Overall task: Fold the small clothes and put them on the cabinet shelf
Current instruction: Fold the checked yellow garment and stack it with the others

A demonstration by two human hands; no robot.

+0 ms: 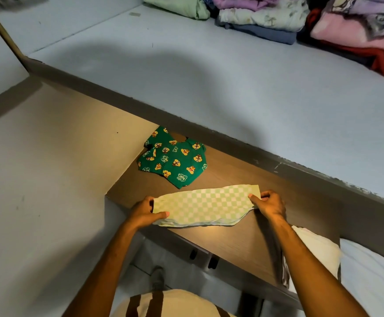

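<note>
A light green and white checked cloth [205, 205] lies stretched out flat on the brown wooden surface [239, 243]. My left hand [146, 212] grips its left end and my right hand [269, 204] grips its right end. Behind it, near the wall, a small dark green garment with cartoon chipmunk prints [175, 160] lies loosely spread. Above, the pale blue cabinet shelf [186, 72] carries stacks of folded clothes [266, 18] along its far right side.
A pale wall panel [37, 191] borders the wooden surface on the left. A white pillow [316, 250] and white bedding [373, 282] lie at the lower right. The shelf's front edge overhangs the back of the wooden surface.
</note>
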